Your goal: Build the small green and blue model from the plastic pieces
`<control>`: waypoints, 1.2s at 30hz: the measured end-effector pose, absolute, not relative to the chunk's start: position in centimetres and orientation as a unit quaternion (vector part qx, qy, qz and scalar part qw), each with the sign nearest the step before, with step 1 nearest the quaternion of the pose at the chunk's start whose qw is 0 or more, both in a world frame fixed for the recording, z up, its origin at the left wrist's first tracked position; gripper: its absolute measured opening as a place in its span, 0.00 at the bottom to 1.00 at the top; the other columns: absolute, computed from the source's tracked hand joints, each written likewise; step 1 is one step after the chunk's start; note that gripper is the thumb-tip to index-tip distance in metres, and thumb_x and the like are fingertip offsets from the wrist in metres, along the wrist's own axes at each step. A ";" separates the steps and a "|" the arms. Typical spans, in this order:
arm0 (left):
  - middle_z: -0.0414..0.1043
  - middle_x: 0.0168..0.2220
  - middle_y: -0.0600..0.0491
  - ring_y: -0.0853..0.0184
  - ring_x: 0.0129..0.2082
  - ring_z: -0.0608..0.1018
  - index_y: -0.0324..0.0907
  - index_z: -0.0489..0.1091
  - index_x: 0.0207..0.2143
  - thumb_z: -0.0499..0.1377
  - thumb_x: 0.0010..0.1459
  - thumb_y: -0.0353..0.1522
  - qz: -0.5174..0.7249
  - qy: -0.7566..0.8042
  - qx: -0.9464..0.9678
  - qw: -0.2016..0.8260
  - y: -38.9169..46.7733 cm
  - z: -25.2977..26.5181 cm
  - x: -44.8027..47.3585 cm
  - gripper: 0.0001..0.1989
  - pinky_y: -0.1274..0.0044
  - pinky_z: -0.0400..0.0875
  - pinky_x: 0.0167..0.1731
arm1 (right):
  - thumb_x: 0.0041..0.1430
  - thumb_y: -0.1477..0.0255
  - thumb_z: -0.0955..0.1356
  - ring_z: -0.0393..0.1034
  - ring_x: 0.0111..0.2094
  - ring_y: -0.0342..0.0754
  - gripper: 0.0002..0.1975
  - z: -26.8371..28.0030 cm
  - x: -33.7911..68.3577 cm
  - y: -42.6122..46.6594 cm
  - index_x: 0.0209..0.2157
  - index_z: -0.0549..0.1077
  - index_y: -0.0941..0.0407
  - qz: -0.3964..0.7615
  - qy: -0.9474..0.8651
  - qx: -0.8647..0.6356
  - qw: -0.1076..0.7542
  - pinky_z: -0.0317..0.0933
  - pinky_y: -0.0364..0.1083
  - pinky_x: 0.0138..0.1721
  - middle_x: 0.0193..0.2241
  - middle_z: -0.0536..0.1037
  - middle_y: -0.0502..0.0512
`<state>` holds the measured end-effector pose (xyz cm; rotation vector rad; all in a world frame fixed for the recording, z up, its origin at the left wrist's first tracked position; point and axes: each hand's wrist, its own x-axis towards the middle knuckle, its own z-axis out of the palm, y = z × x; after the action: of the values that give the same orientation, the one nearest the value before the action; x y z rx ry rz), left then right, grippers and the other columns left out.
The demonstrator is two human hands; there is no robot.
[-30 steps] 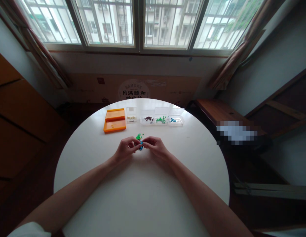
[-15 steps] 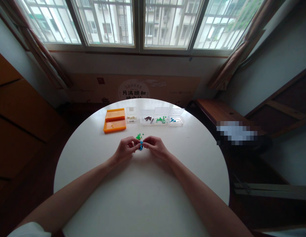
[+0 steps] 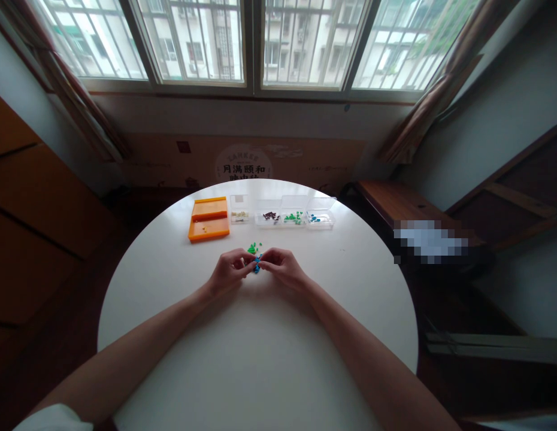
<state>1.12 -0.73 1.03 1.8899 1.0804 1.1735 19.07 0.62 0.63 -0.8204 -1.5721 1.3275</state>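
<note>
Over the middle of the white round table (image 3: pixel 260 347), my left hand (image 3: pixel 231 268) and my right hand (image 3: pixel 282 266) meet fingertip to fingertip. Between them are small blue pieces (image 3: pixel 257 268), like tiny building bricks, partly hidden by the fingers. Both hands are closed in a pinch at these pieces; exactly which piece each one grips is too small to make out. Just beyond the fingertips lie several loose small green pieces (image 3: pixel 252 248) on the tabletop.
Along the far side stand an orange tray (image 3: pixel 209 230) with a few tiny yellow bits, a clear box of cream pieces (image 3: pixel 239 214), and clear open-lidded boxes with dark brown pieces (image 3: pixel 270 216), green pieces (image 3: pixel 294 219) and blue pieces (image 3: pixel 314 218). A wooden bench (image 3: pixel 377 206) is at right.
Both hands stay in nearly the same place. The fingertips have shifted very slightly around the blue pieces; the boxes and tray have not moved.
</note>
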 end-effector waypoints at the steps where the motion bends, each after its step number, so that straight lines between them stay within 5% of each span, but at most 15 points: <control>1: 0.70 0.25 0.52 0.77 0.15 0.70 0.36 0.73 0.32 0.61 0.52 0.36 0.447 0.413 0.723 0.328 -0.7 1.1 1.1 0.11 0.85 0.64 0.14 | 0.44 0.63 0.72 0.68 0.27 0.43 0.14 0.6 19.1 0.6 0.28 0.73 0.60 0.534 -0.636 -0.333 0.447 0.62 0.43 0.30 0.25 0.75 0.53; 23: 0.71 0.26 0.51 0.76 0.16 0.70 0.36 0.74 0.32 0.60 0.53 0.37 0.447 0.411 0.728 0.319 -0.7 0.9 1.0 0.11 0.84 0.65 0.14 | 0.41 0.62 0.73 0.67 0.23 0.42 0.15 0.4 19.0 0.8 0.24 0.72 0.61 0.534 -0.622 -0.351 0.453 0.60 0.42 0.26 0.21 0.75 0.52; 36: 0.70 0.22 0.53 0.75 0.15 0.71 0.36 0.73 0.26 0.60 0.53 0.38 0.453 0.407 0.735 0.297 -0.6 0.8 1.0 0.12 0.84 0.64 0.14 | 0.42 0.63 0.73 0.71 0.28 0.46 0.15 0.1 19.0 0.9 0.29 0.76 0.60 0.545 -0.623 -0.335 0.450 0.65 0.45 0.33 0.27 0.78 0.55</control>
<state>0.98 -0.64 0.75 1.9537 1.0831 1.2044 18.99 0.87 0.09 -0.8290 -1.5404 1.3484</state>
